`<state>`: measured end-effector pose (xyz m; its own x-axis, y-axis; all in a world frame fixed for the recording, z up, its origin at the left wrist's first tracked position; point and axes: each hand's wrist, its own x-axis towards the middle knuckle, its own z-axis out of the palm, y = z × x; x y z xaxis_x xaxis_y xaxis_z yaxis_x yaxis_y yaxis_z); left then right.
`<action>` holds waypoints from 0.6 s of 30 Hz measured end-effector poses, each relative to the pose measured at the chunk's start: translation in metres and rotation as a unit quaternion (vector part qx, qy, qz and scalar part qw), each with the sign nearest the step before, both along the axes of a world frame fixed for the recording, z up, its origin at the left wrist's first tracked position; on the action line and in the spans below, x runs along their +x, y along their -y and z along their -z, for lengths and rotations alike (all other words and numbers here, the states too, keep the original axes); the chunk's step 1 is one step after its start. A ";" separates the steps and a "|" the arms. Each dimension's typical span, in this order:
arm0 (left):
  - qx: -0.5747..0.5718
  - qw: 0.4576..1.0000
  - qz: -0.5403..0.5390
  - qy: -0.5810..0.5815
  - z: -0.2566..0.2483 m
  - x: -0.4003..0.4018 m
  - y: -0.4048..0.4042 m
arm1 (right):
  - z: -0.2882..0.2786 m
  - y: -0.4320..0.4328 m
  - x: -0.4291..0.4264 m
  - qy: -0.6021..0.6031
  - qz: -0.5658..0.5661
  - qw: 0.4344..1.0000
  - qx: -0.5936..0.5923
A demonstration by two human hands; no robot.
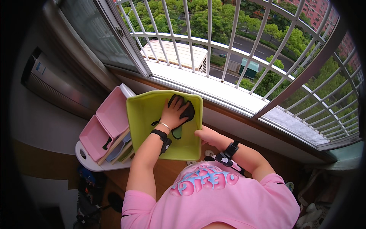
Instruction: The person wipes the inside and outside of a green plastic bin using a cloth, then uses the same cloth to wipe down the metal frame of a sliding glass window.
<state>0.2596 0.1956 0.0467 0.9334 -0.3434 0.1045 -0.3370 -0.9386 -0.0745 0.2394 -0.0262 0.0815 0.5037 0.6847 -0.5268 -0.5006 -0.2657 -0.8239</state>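
Observation:
A lime-green plastic bin (pixel 140 123) is tilted in front of me below the window. My left hand (pixel 172 115) reaches inside it, fingers spread and pressed on a black item (pixel 189 111), perhaps of fabric, that lies against the bin's floor. Under that hand a dark green piece with a black edge (pixel 177 132) shows, partly hidden by the wrist. My right hand (pixel 206 134) grips the bin's right rim, with the thumb at the edge and the other fingers mostly hidden behind the wall.
To the left stands a white rack (pixel 94 166) with pink bins (pixel 113 111), one holding a small dark green object (pixel 107 143). Ahead, the window sill (pixel 217 93) runs below white bars (pixel 209 51). Plush toys (pixel 311 214) lie at lower right, and dark items at lower left.

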 end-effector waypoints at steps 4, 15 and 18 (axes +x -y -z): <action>-0.018 0.986 -0.159 0.047 0.017 -0.007 -0.012 | 0.006 0.005 0.001 -0.034 0.015 0.999 0.019; -0.095 0.891 -0.442 0.035 0.045 0.010 -0.017 | 0.030 0.003 -0.005 0.053 -0.067 0.996 -0.024; -0.120 0.892 -0.434 0.052 0.041 0.020 0.007 | 0.029 -0.002 -0.007 0.121 -0.077 0.987 -0.068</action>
